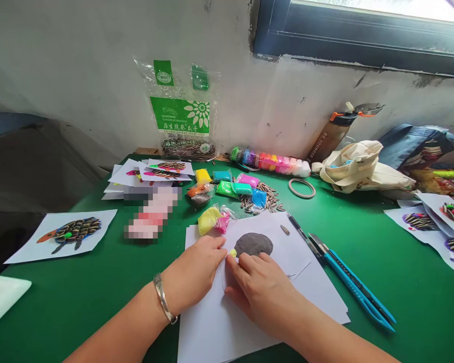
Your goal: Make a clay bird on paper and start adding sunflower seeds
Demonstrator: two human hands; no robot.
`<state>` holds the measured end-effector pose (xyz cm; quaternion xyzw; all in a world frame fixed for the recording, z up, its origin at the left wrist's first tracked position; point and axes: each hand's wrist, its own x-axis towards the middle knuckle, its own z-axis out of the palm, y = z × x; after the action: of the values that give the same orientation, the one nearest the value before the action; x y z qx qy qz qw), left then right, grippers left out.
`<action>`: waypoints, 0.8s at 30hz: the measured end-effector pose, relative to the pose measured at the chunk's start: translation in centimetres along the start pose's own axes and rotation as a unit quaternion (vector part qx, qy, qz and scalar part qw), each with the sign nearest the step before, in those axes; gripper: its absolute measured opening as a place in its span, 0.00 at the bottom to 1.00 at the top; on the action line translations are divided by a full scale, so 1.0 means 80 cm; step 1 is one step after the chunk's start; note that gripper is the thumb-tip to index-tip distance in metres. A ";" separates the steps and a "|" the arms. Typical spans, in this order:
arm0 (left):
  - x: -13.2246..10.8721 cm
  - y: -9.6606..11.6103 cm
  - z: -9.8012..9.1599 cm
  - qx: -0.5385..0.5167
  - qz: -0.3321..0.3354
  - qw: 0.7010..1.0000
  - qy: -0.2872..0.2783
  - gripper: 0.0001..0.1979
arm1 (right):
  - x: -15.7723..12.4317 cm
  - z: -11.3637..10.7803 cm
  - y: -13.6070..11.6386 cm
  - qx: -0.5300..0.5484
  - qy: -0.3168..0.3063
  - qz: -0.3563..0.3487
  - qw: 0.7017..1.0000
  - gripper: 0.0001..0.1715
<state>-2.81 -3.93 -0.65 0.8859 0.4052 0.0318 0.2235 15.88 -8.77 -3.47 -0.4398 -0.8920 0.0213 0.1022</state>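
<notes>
A dark grey oval of clay [253,244] lies flat on a stack of white paper [314,287]. At its left edge sits a small lump of yellow clay [232,252]. My right hand [261,287] has its fingers bent together, with the index fingertip pressed on that yellow lump. My left hand [196,267], a silver bracelet on its wrist, is curled closed just left of the lump; what its fingers hold, if anything, is hidden. Beyond my hands lies an opened packet of yellow clay [209,220], with a pink piece [223,223] beside it.
Wrapped clay packets [227,188] and sunflower seeds [272,199] lie behind the paper. Blue tweezers [357,287] and a black pen [304,237] are to the right. A seed-covered turtle picture [75,234] is at left. A seed bag [185,121] stands against the wall.
</notes>
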 end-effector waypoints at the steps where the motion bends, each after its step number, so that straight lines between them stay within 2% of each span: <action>1: 0.000 0.000 0.000 -0.003 -0.001 1.000 0.002 0.18 | 0.001 0.000 -0.002 -0.004 -0.011 0.002 1.000 0.25; 6: 0.003 0.001 0.001 -0.018 0.002 1.000 0.003 0.18 | 0.001 0.000 -0.008 -0.017 -0.019 0.001 1.000 0.24; 11: 0.002 0.002 0.003 -0.015 0.009 1.000 0.008 0.20 | -0.002 -0.003 0.000 -0.017 -0.004 0.016 1.000 0.29; 15: 0.002 0.001 0.005 -0.004 0.015 1.000 0.013 0.20 | 0.000 -0.004 0.005 -0.031 -0.023 0.033 0.999 0.28; 20: 0.001 -0.001 0.007 -0.006 0.027 0.999 0.033 0.20 | 0.001 -0.004 0.003 -0.046 -0.027 0.021 0.998 0.25; 24: 0.002 0.001 0.004 -0.013 0.021 0.999 0.025 0.20 | -0.002 -0.008 0.007 -0.024 -0.042 0.030 0.998 0.26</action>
<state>-2.55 -4.00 -0.93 0.8904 0.3913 0.0634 0.2238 16.58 -8.59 -2.93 -0.4674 -0.8822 0.0210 0.0536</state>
